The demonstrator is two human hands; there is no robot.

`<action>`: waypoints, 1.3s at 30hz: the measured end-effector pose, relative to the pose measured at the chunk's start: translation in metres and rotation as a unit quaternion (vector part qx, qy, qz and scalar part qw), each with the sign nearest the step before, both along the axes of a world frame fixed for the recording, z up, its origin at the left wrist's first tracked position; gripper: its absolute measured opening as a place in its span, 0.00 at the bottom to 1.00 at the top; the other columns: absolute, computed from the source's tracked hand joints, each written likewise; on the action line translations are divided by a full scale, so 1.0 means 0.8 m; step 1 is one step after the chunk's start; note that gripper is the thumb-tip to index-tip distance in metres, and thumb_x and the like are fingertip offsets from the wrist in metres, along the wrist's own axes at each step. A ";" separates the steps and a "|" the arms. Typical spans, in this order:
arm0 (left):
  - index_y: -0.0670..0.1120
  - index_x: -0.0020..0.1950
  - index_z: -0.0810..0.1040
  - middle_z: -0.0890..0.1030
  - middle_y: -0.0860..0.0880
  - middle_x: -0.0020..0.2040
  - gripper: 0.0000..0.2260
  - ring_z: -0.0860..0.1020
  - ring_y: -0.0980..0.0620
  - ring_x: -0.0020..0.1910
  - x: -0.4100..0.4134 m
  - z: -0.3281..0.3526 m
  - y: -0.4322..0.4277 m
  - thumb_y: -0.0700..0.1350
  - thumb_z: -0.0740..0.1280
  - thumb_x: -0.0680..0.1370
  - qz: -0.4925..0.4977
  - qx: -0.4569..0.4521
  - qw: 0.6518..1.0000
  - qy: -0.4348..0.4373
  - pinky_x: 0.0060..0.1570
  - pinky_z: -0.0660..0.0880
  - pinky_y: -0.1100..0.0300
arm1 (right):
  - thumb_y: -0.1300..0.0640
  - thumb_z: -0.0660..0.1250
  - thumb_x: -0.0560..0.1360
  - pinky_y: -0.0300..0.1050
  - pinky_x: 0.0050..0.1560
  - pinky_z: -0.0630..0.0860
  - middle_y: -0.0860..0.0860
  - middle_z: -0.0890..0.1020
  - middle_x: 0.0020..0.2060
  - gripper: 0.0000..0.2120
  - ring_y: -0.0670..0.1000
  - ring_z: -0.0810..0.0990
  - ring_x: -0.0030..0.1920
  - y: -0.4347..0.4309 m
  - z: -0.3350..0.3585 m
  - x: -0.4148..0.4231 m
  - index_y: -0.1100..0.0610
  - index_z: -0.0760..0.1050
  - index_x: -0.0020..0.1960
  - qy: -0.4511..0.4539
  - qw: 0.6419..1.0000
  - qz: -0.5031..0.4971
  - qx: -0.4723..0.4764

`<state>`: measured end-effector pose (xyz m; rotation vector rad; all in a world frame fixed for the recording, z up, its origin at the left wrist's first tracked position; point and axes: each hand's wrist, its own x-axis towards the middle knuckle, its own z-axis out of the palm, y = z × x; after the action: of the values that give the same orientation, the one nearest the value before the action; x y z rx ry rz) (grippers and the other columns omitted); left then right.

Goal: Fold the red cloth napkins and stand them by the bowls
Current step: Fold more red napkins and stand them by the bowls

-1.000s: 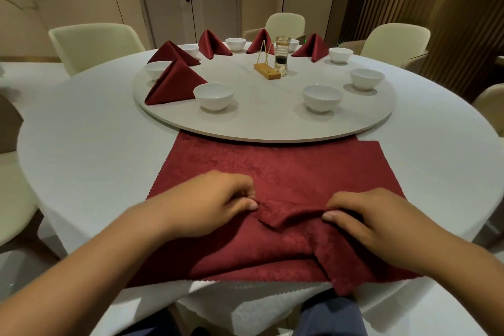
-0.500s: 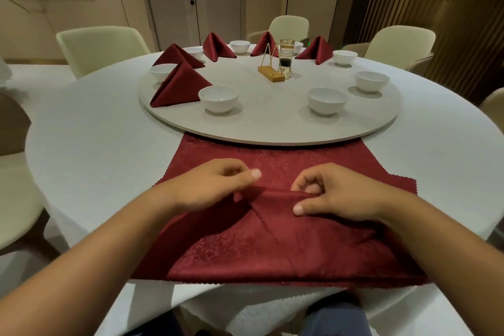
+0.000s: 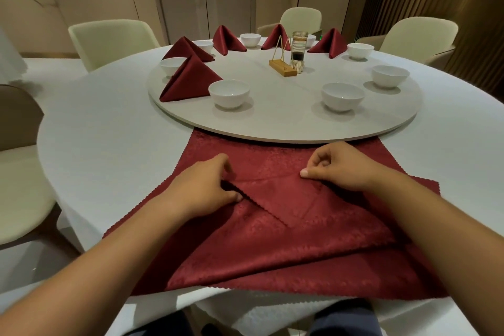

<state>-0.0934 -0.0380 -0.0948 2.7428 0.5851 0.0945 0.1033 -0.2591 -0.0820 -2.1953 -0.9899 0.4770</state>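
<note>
a large dark red napkin (image 3: 272, 248) with zigzag-cut edges lies spread on the near side of the table, its far edge at the rim of the round turntable (image 3: 272, 128). a triangular flap lies on its middle, point toward the near edge. the left hand (image 3: 201, 188) and right hand (image 3: 335, 166) pinch the flap's fold at either end. five folded napkins (image 3: 188, 80) stand like tents on the turntable's left and far side, each beside a white bowl (image 3: 229, 94).
</note>
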 end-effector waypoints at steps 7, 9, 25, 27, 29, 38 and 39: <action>0.57 0.77 0.69 0.65 0.54 0.79 0.26 0.59 0.59 0.78 -0.005 -0.007 -0.018 0.61 0.62 0.79 -0.225 -0.042 0.970 -0.079 0.77 0.56 0.58 | 0.41 0.73 0.73 0.43 0.41 0.73 0.45 0.81 0.36 0.13 0.46 0.80 0.40 0.041 -0.014 0.005 0.51 0.81 0.41 -0.147 0.986 -0.044 -0.065; 0.58 0.79 0.64 0.61 0.52 0.81 0.30 0.55 0.56 0.80 -0.001 -0.014 -0.019 0.68 0.58 0.79 -0.215 0.004 0.976 -0.010 0.79 0.52 0.55 | 0.40 0.71 0.74 0.47 0.48 0.76 0.45 0.80 0.41 0.13 0.49 0.79 0.45 0.046 -0.019 0.003 0.50 0.80 0.46 -0.185 0.978 -0.074 -0.067; 0.48 0.79 0.61 0.56 0.43 0.81 0.35 0.56 0.44 0.80 0.014 -0.036 -0.018 0.60 0.68 0.77 -0.089 0.056 0.987 -0.119 0.78 0.58 0.48 | 0.27 0.51 0.71 0.52 0.77 0.58 0.45 0.65 0.77 0.36 0.49 0.58 0.78 0.019 -0.044 -0.042 0.41 0.68 0.74 -0.226 0.967 0.087 -0.075; 0.48 0.73 0.67 0.58 0.44 0.79 0.28 0.58 0.44 0.78 0.008 -0.042 -0.022 0.59 0.67 0.77 -0.106 0.057 0.985 -0.124 0.76 0.60 0.48 | 0.25 0.51 0.71 0.52 0.79 0.52 0.45 0.53 0.81 0.40 0.49 0.50 0.80 0.020 -0.046 -0.045 0.39 0.57 0.79 -0.218 0.965 0.106 -0.095; 0.49 0.66 0.71 0.64 0.47 0.72 0.23 0.64 0.46 0.72 0.003 -0.044 -0.023 0.60 0.65 0.76 -0.116 0.068 0.980 -0.144 0.73 0.64 0.48 | 0.27 0.55 0.73 0.52 0.79 0.52 0.45 0.48 0.81 0.40 0.48 0.48 0.80 0.021 -0.048 -0.048 0.40 0.51 0.81 -0.214 0.968 0.102 -0.079; 0.58 0.79 0.64 0.57 0.51 0.82 0.34 0.51 0.53 0.82 -0.005 -0.044 -0.018 0.68 0.45 0.76 -0.177 0.059 0.982 -0.039 0.80 0.45 0.51 | 0.37 0.69 0.73 0.47 0.67 0.71 0.44 0.74 0.62 0.25 0.47 0.72 0.65 0.020 -0.043 -0.050 0.48 0.74 0.65 -0.231 0.971 0.051 -0.024; 0.58 0.81 0.60 0.51 0.50 0.83 0.36 0.46 0.54 0.82 -0.005 -0.044 -0.017 0.69 0.43 0.75 -0.173 0.051 0.983 -0.015 0.80 0.42 0.52 | 0.36 0.67 0.74 0.48 0.70 0.68 0.45 0.74 0.65 0.25 0.48 0.70 0.68 0.019 -0.043 -0.053 0.47 0.74 0.66 -0.234 0.969 0.063 -0.043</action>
<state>-0.0972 -0.0516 -0.1298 2.8911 0.0905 0.0835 0.0613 -0.2441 -0.1163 -2.3877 -1.3816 0.0498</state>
